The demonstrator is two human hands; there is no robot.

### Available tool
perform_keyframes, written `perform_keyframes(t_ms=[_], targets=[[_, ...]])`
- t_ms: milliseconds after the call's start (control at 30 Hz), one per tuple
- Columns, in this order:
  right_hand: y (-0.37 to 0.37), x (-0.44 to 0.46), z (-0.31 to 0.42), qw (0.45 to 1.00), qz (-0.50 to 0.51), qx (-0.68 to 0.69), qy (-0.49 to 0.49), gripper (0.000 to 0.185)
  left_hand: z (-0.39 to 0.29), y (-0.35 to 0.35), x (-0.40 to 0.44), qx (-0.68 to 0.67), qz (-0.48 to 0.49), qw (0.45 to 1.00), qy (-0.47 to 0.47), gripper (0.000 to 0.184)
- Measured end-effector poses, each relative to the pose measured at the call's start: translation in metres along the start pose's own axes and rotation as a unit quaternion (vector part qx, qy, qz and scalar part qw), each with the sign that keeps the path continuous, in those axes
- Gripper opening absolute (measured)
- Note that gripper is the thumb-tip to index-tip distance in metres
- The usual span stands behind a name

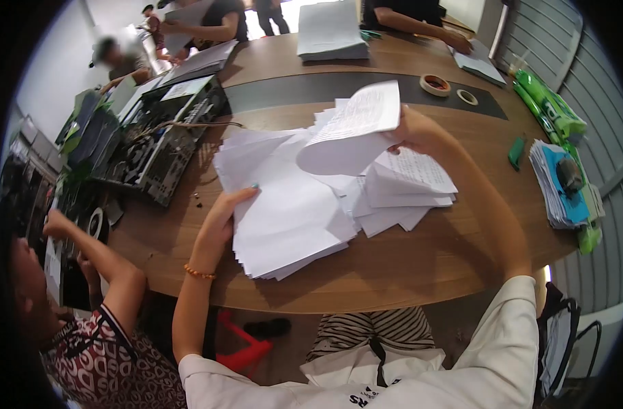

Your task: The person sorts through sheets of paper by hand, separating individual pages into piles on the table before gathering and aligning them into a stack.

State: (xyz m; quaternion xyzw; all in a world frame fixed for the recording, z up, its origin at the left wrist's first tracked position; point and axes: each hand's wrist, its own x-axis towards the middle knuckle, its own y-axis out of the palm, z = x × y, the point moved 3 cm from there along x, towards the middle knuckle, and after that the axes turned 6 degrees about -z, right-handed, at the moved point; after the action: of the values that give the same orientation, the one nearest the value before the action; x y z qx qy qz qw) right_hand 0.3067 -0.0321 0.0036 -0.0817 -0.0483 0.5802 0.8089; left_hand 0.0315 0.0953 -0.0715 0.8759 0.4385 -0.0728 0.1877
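Note:
A loose stack of white paper sheets (291, 225) lies in front of me. My left hand (224, 210) grips its left edge, thumb on top and the other fingers mostly hidden at the side. Up in my right hand (415, 131) is a curled sheet of paper (356, 133) with printed text on its upper side, pinched at its right edge and bent over the papers. Below that hand, a second pile of printed sheets (410, 178) is fanned unevenly and partly folded, touching the first stack.
An opened computer case (168, 136) stands left on the wooden table (270, 296). Tape rolls (435, 85), a green cutter (516, 153), stacked papers (553, 184) and a green package (550, 105) are at the right. A tall paper stack (332, 31) stands behind. Other people sit around.

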Motion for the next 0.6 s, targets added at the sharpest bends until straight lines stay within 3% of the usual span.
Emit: perform_keyframes(t_ms=[100,200,233,333,433,600], targets=[[0.037,0.012,-0.005,0.998,0.056,-0.008,0.007,0.022,0.001,0.000,-0.001,-0.010,0.010,1.000,-0.013,0.039],[0.052,0.018,-0.010,0.989,0.093,-0.082,0.084,0.034,0.002,-0.002,0.003,0.001,0.015,1.000,-0.014,0.040],[0.056,0.022,-0.015,0.986,0.132,-0.080,0.068,0.040,0.002,0.000,0.002,-0.005,0.009,1.000,0.004,0.035],[0.060,0.019,-0.015,0.971,0.115,-0.200,0.064,0.042,-0.003,0.003,-0.002,0.014,-0.016,1.000,0.014,0.036],[0.065,0.020,-0.018,0.965,0.109,-0.237,0.013,0.044,-0.002,0.001,0.000,0.008,0.008,1.000,0.014,0.044],[0.070,0.009,-0.007,0.956,0.095,-0.277,0.020,0.044,-0.006,0.006,-0.003,-0.020,0.014,1.000,-0.010,0.049]])
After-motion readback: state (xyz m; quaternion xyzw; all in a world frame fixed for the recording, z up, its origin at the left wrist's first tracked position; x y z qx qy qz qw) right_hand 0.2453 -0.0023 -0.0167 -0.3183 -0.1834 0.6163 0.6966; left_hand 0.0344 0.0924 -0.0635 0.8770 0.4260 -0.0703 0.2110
